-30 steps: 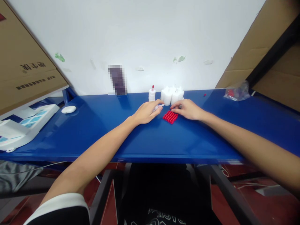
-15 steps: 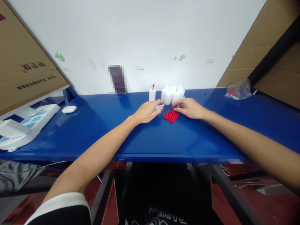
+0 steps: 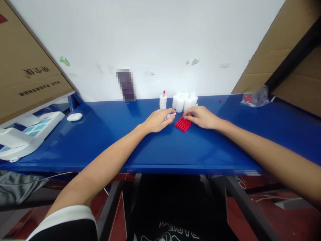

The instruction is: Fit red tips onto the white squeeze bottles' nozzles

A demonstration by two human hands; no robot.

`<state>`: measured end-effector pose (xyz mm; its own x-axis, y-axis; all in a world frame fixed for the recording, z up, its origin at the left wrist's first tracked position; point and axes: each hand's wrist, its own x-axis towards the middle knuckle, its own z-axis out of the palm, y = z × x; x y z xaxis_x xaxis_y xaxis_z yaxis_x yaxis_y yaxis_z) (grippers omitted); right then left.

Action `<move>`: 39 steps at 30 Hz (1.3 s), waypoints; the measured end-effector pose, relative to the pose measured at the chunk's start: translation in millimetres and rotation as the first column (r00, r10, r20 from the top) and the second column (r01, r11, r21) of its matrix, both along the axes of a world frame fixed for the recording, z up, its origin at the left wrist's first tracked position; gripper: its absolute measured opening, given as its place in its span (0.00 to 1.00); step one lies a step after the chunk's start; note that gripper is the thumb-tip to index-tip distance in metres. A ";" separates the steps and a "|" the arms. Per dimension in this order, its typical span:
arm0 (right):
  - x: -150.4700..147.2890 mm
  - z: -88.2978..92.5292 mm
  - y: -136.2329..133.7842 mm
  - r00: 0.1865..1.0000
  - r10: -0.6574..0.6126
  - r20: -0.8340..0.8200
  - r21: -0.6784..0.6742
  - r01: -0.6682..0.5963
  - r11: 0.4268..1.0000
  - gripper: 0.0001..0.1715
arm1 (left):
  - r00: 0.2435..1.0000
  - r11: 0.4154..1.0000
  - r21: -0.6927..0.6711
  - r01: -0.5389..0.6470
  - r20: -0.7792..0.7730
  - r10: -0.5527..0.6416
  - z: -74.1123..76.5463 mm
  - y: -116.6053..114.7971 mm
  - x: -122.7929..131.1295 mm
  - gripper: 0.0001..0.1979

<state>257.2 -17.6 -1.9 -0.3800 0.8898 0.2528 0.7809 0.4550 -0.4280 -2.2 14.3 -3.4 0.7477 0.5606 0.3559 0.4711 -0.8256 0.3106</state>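
Lying between left hand (image 3: 159, 120), clasping a white bottle (image 3: 168, 116), and right hand (image 3: 200, 117), grip unclear, are red caps (image 3: 183, 125).

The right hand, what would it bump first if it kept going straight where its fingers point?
Probably the red pieces just in front of the right hand; depth is unclear, so it might pass over them.

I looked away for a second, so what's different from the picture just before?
The right hand dipped its fingers slightly toward the back of the red caps; whether they grip one, I can't tell. The left hand still holds a white bottle; the standing bottles stayed put.
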 end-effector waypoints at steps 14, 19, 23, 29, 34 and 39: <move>-27.0 18.8 -37.9 0.956 0.165 -0.243 0.199 -0.118 0.973 0.19 | 1.000 0.996 0.090 0.011 0.019 -0.012 12.5 -28.3 15.1 0.27; -8.8 29.6 -29.2 0.979 -0.094 -0.183 0.375 0.158 0.913 0.23 | 0.995 0.995 0.047 -0.088 0.048 0.086 15.3 -25.4 12.0 0.26; 24.0 32.6 -11.6 0.920 -0.387 -0.060 0.386 0.379 0.841 0.26 | 0.987 0.986 0.062 -0.157 -0.015 0.159 15.1 -14.8 5.3 0.18; 43.2 21.5 4.2 0.913 -0.406 -0.047 0.362 0.394 0.845 0.30 | 0.978 0.976 0.070 -0.206 -0.024 0.208 9.3 -6.7 3.2 0.18; 36.2 23.9 1.4 0.915 -0.388 -0.114 0.377 0.401 0.835 0.30 | 0.984 0.982 0.068 -0.175 -0.011 0.176 5.3 -5.0 3.4 0.15; 32.4 23.7 -0.5 0.936 -0.348 -0.054 0.323 0.346 0.881 0.30 | 0.990 0.988 0.072 -0.140 0.001 0.140 3.3 -3.9 3.7 0.13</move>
<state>289.6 -18.1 21.8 -0.0638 0.8348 0.5469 0.9162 0.2663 -0.2995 1.5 10.4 -0.1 0.6651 0.6330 0.3962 0.5845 -0.7715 0.2514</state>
